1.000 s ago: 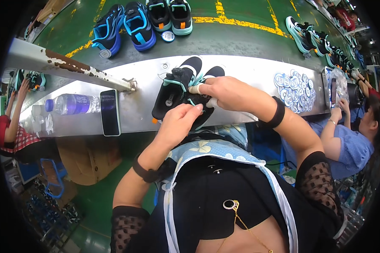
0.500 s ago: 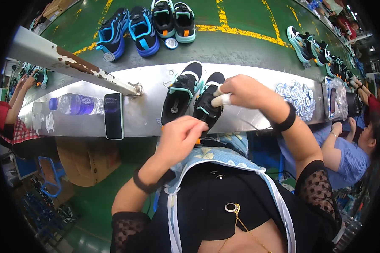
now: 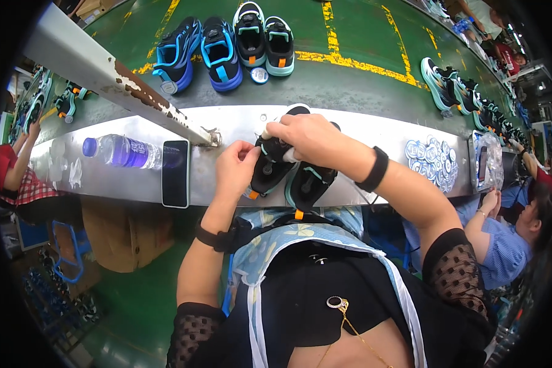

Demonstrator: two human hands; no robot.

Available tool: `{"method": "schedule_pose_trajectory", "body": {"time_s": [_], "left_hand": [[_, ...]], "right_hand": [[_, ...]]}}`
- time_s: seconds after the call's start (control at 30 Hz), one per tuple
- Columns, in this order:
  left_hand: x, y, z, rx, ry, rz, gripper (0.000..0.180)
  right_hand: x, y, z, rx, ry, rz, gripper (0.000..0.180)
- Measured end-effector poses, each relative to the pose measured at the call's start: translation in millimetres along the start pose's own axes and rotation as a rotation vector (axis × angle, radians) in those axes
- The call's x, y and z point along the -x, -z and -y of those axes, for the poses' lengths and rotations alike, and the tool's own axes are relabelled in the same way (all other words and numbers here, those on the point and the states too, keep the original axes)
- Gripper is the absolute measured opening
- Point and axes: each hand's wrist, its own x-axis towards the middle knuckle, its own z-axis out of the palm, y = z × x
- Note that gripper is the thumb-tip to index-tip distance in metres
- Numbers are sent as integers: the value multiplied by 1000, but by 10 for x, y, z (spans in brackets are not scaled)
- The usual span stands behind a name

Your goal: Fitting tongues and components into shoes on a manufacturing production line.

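Two black sneakers with mint trim and orange heel tabs stand side by side on the metal bench, heels toward me. My right hand (image 3: 308, 140) reaches across the left sneaker (image 3: 268, 176), white covers on its fingertips, and grips the upper around the laces and tongue. At that shoe's left side is my left hand (image 3: 235, 169), thumb and forefinger pinched together by the upper; what lies between them is too small to make out. The right sneaker (image 3: 313, 184) sits under my right wrist, its toe mostly hidden.
On the bench to the left are a phone (image 3: 175, 175) and a purple-labelled bottle (image 3: 124, 151), below a chipped metal post (image 3: 135, 86). Round tags (image 3: 432, 161) are heaped at right. More sneakers (image 3: 222, 55) stand beyond the bench. A co-worker (image 3: 503, 236) sits at right.
My right hand has gone from the right sneaker to the left one. My left hand has moved from the right shoe's heel to the left shoe's outer side. The view has shifted slightly.
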Motion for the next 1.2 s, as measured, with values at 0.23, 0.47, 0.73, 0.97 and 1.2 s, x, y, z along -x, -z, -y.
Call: {"method": "schedule_pose_trajectory", "body": {"time_s": [0.23, 0.47, 0.73, 0.97, 1.2], "left_hand": [[-122, -19, 63, -28, -161, -7, 16], [244, -83, -152, 108, -104, 155, 24], [219, -201, -94, -133, -318, 163, 25], [554, -184, 24, -654, -918, 190, 20], [538, 23, -610, 122, -226, 540, 21]], "right_hand": [[76, -138, -8, 39, 39, -173, 41], [185, -217, -198, -158, -65, -27, 59], [314, -291, -133, -84, -32, -253, 31], [571, 107, -119, -120, -161, -179, 28], [1389, 62, -137, -250, -192, -5, 42]]}}
